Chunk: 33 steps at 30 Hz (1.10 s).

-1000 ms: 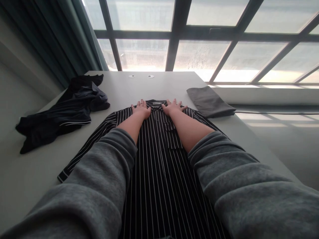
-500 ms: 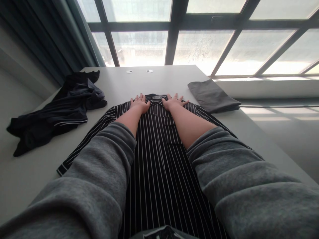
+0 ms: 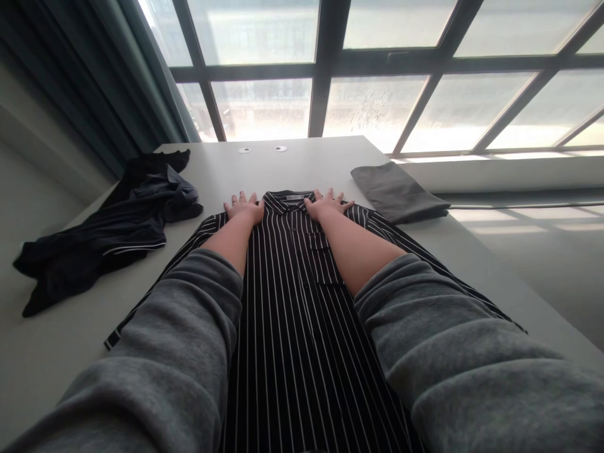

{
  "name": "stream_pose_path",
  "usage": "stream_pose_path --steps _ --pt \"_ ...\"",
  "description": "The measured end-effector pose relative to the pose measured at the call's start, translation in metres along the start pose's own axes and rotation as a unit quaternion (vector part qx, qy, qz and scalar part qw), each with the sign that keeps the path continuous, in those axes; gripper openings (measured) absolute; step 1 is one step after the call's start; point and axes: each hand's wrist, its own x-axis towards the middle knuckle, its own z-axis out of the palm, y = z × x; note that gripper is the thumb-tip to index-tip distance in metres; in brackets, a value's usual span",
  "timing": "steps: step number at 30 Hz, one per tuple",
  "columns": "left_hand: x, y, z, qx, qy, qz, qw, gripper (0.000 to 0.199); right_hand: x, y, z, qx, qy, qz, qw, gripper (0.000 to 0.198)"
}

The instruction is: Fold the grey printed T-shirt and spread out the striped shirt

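Under the window, on the grey table (image 3: 292, 167), the striped shirt (image 3: 292, 314) lies spread flat and unfolded, left hand (image 3: 244, 207) and right hand (image 3: 325, 204) pressing open-palmed beside its collar.

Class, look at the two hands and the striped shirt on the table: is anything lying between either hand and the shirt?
Nothing visible does. The left hand and the right hand both lie flat, fingers spread, directly on the striped shirt near its collar. The dark clothes pile and the folded grey cloth lie off to the sides on the table.
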Motion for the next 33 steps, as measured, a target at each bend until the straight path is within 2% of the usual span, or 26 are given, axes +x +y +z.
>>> stream_pose_path --steps 9,15,25,33 --pt "0.013 -0.025 -0.002 -0.006 0.006 -0.047 0.999 0.076 0.000 0.001 0.001 0.009 0.009 0.001 1.000 0.079" --pt "0.016 -0.034 0.000 -0.024 0.039 -0.036 0.998 0.074 -0.001 0.002 0.000 0.011 0.008 0.002 1.000 0.079" --pt "0.023 -0.032 -0.002 -0.035 0.031 -0.111 0.993 0.085 0.005 0.003 0.001 0.002 0.010 0.004 1.000 0.081" --pt "0.026 -0.030 -0.007 -0.016 0.012 -0.108 0.994 0.085 0.002 0.004 -0.001 0.008 0.013 0.004 1.000 0.079"
